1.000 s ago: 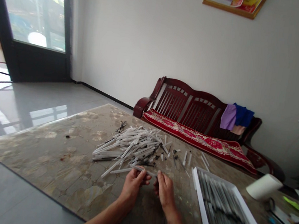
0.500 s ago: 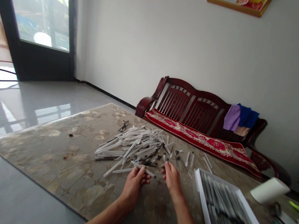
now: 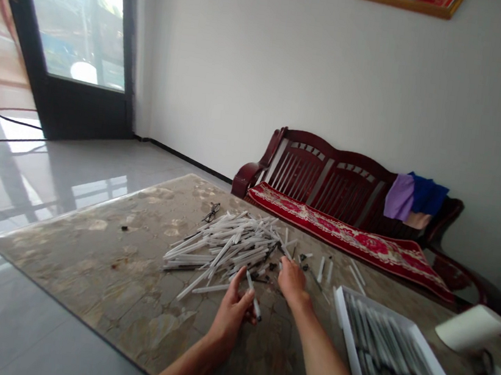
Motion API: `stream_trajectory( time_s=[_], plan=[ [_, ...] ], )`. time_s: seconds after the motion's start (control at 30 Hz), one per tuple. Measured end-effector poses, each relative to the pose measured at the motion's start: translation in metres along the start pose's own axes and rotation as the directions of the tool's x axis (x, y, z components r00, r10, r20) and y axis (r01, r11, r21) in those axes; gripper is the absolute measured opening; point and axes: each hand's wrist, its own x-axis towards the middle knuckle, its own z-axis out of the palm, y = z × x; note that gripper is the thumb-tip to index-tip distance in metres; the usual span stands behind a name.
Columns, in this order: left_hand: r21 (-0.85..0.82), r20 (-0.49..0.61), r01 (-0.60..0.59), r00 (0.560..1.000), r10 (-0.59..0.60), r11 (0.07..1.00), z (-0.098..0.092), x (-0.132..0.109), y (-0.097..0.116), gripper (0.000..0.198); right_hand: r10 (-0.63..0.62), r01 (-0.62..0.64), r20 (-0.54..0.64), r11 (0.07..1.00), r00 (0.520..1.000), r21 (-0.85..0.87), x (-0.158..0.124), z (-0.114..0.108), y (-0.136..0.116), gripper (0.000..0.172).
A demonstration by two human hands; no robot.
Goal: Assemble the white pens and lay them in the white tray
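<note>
Pen (image 3: 255,299) in the left hand (image 3: 232,305), and it has just swung round! A moment ago it lay nearly level across the fingers; now it stands steep, dark end tipped down towards the near side of the worktop (image 3: 134,301). The left hand is half curled, gripping the pen between thumb and fingers, the index finger stretched out along it, just on the near side of the pile (image 3: 224,245).

And the right hand (image 3: 294,279) is away! Both hands were together at the pen; now the right one is out at the right edge of the pile, beside the black bits (image 3: 273,266) scattered there. Its fingers are bunched, nearly closed, with a slender something at the tips, but whether they grip it or merely touch it is too small to make out. Looks like a break in the two-handed work on this pen, the right hand apparently busy among loose parts while the left keeps charge.

Over to the right, the tray (image 3: 349,343) carries rows of slim rods (image 3: 403,361), the roll (image 3: 472,327) lying beyond its far right corner. Glasses (image 3: 211,212) sit towards the worktop's far edge, just behind the pile.
</note>
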Motion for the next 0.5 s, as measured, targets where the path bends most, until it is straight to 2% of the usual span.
stream_trajectory(
  time_s=[0.13, 0.2, 0.3, 0.5],
  plan=[
    [-0.015, 0.028, 0.034, 0.999, -0.034, 0.999, -0.002, 0.0, 0.001, 0.051, -0.006, 0.007, 0.019, 1.0, 1.0, -0.031, -0.005, -0.006, 0.003, 0.032],
    [-0.059, 0.014, 0.042, 0.999, -0.041, 0.997, -0.003, -0.001, 0.002, 0.042, -0.012, 0.014, 0.034, 0.999, 0.999, -0.039, -0.008, -0.009, 0.004, 0.033],
    [-0.09, -0.021, 0.022, 0.999, -0.024, 0.996, -0.003, -0.001, 0.004, 0.041, -0.034, 0.037, 0.059, 0.998, 0.998, -0.051, -0.016, -0.013, 0.007, 0.035],
    [-0.074, -0.071, -0.039, 0.997, 0.034, 0.996, -0.001, 0.0, 0.004, 0.047, -0.043, 0.048, 0.072, 0.996, 0.996, -0.078, -0.042, -0.022, 0.016, 0.019]
  ],
)
